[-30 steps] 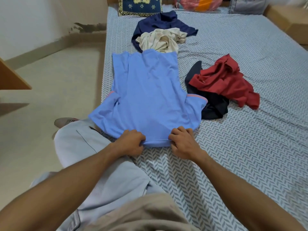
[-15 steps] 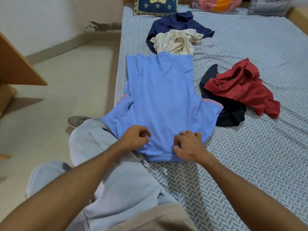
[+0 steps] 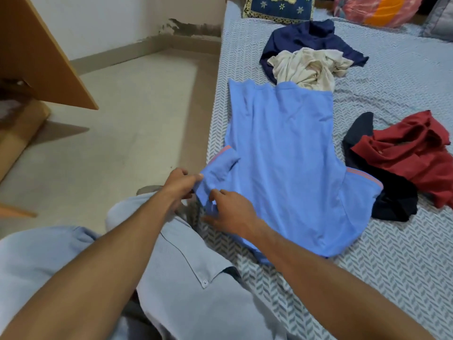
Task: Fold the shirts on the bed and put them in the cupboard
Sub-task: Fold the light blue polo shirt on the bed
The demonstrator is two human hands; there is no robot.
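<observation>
Pale floor tiles (image 3: 117,133) fill the left half of the head view, with a slanted wooden panel (image 3: 41,57) in the upper left corner. On the right, a bed (image 3: 404,266) with a grey chevron-patterned sheet runs from the top edge down to the lower right. A light blue shirt (image 3: 286,168) lies spread flat near the middle of the frame, its near sleeve hanging at the bed's left edge. The left hand (image 3: 180,186) pinches that sleeve between thumb and fingers, just left of centre. The right hand (image 3: 230,214) lies just beside it, fingers spread and fairly straight, fingertips touching the sleeve cloth without a clear grip. Above the blue shirt, a crumpled cream shirt (image 3: 308,67) sits on a navy shirt (image 3: 306,38). At the right edge, a red shirt (image 3: 411,155) lies bunched over a black garment (image 3: 392,200). Patterned pillows (image 3: 279,7) line the top edge. Grey trousers (image 3: 196,285) cover the person's lap at the bottom.
</observation>
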